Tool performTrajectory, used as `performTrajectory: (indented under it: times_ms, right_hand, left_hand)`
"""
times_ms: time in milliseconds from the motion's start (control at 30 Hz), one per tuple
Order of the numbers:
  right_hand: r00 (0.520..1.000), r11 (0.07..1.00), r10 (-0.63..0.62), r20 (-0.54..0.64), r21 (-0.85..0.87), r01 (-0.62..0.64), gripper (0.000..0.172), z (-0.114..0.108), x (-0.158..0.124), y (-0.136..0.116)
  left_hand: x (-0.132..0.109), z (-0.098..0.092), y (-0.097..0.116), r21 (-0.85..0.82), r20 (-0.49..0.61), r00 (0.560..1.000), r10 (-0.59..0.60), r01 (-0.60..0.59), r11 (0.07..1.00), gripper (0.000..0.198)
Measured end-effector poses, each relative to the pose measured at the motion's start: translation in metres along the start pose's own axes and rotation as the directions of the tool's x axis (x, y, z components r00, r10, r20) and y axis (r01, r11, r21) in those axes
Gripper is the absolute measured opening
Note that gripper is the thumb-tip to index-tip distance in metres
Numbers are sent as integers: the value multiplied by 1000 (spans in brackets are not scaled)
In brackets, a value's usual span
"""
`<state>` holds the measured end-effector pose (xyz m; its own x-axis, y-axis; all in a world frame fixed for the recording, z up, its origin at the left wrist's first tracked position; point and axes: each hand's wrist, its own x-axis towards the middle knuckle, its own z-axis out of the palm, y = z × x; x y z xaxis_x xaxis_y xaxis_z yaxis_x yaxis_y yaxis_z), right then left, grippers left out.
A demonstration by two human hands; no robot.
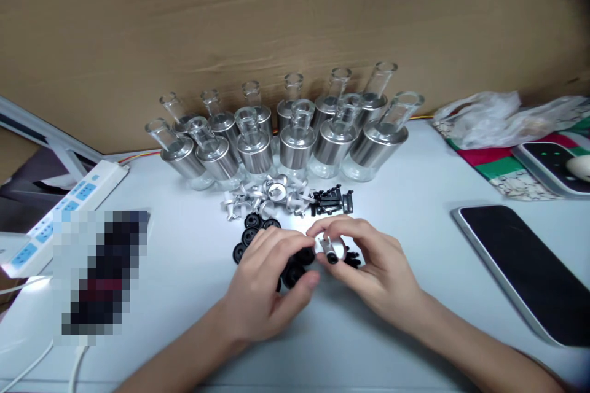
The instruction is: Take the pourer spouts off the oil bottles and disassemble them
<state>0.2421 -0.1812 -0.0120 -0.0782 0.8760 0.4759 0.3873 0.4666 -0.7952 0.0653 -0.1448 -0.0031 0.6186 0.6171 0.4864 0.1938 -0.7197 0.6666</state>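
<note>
My right hand (375, 264) is closed on a round silver cap (338, 247), pinched between thumb and fingers. A short spout-like stem with a black tip stands out from the cap's face. My left hand (271, 285) is curved over a cluster of round black caps (250, 236), its thumb apart from the fingers. Its fingertips come close to the silver cap; whether they touch it I cannot tell. Beyond both hands lies a pile of silver metal caps (276, 190). Small black plastic pieces (329, 199) are heaped beside that pile, and more lie partly hidden behind my right hand.
Two rows of glass bottles (297, 141) with metal sleeves stand at the back, before a cardboard wall (295, 18). On the left are a power strip (69, 215) and a pixelated dark object (104, 276). A black-topped device (525, 270) and a plastic bag (488, 116) are at right.
</note>
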Motion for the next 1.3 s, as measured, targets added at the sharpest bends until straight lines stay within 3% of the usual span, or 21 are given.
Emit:
performTrajectory:
  times_ms: [167, 400, 500, 767, 967, 1300]
  right_hand:
    - [999, 983, -37, 13, -180, 38, 12, 1, 2, -6]
    - [988, 981, -42, 149, -179, 68, 12, 4, -2, -5]
    - [977, 957, -47, 206, -269, 103, 11, 6, -4, -4]
    - [945, 942, -127, 302, -262, 210, 38, 6, -4, -6]
    - [925, 866, -239, 296, -366, 341, 55, 5, -3, -4]
    - [912, 856, -235, 338, -372, 358, 52, 5, -4, -3]
  left_hand:
    - [0, 2, 0, 93, 55, 998, 19, -24, 995, 13]
    - [3, 2, 2, 197, 117, 992, 40, -63, 978, 15]
    - [2, 2, 2, 237, 120, 992, 28, -56, 970, 14]
    - [0, 5, 0, 237, 109, 994, 24, -50, 970, 12]
    - [-2, 7, -1, 212, 83, 995, 58, -74, 975, 12]
    - [-2, 6, -1, 151, 132, 991, 10, -30, 988, 14]
